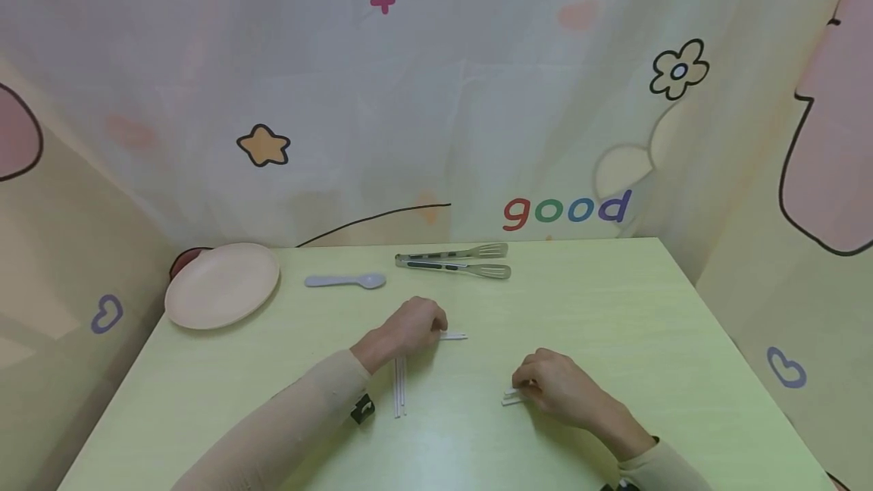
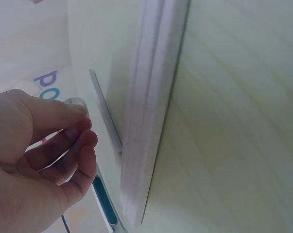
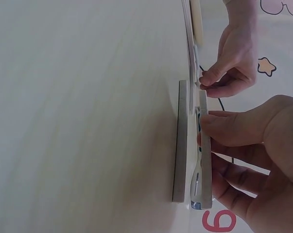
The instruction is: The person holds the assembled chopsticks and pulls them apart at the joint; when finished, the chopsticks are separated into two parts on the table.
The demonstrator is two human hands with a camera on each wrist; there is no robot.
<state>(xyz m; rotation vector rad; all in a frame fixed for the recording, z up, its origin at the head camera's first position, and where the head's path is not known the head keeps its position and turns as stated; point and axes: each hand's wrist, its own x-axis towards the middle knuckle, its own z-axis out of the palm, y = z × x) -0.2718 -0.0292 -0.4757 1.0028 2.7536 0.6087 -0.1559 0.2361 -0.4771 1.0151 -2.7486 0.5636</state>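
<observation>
Two thin white sticks [image 1: 399, 389] lie side by side on the table below my left forearm; in the left wrist view the pair of sticks [image 2: 148, 102] looms close. My left hand [image 1: 412, 324] hovers at the end of more white sticks [image 1: 455, 336], lying crosswise. Its thumb and fingers are loosely curled, and the left wrist view shows nothing between the fingertips. To the right, my right hand [image 1: 555, 389] pinches a white stick [image 3: 205, 160] between thumb and fingers. Another white stick [image 3: 180, 145] lies beside it on the table.
A cream plate [image 1: 221, 286] stands at the table's back left corner. A pale spoon [image 1: 344, 280] and metal tongs with dark grips [image 1: 450, 266] lie along the back. Patterned curtains [image 1: 436, 97] close in the back and sides.
</observation>
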